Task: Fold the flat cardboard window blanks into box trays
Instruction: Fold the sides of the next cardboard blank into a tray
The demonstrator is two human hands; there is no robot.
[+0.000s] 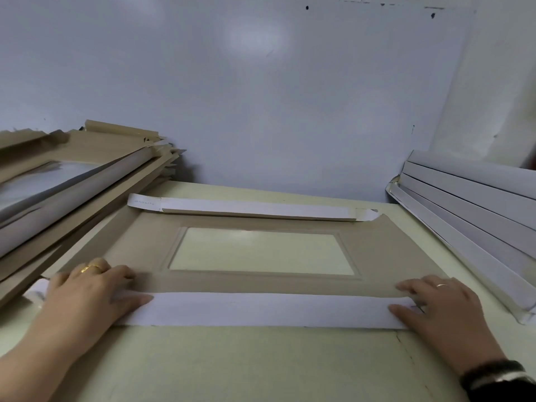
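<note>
Blank in work: brown cardboard window blank (385, 250) lying flat on the pale green table (246, 364), clear window panel (261, 250) in the middle. Far long flap (255, 209) already folded over, white side up. Near long flap (269, 309) is folded back onto the blank, white side up.

Left hand (90, 294) lies flat with fingers extended, pressing the left end of the near flap. Right hand (443, 306) same thing on the right end, fingers straight, palm down. Neither is gripping anything, just holding the fold down. Gold ring on the left hand, thin ring and dark wristband on the right.

Stack of unfolded brown blanks (72, 175) piled at the left, overlapping the table edge area near the left hand. Stack of folded white trays (470, 216) at the right against the wall (261, 82).

Risks, my read:
- Pressure only at the two ends; the middle of the near flap could spring up or crease off the score line.
- Uneven push left vs right would skew the fold, so corners won't meet later.
- Left stack leans toward the work area; a nudge from the left arm could slide it onto the blank.
- Pressing too far in could dent the window film.

Writing: faint small print on the far flap's left tab, too small to read. No brand visible.
</note>
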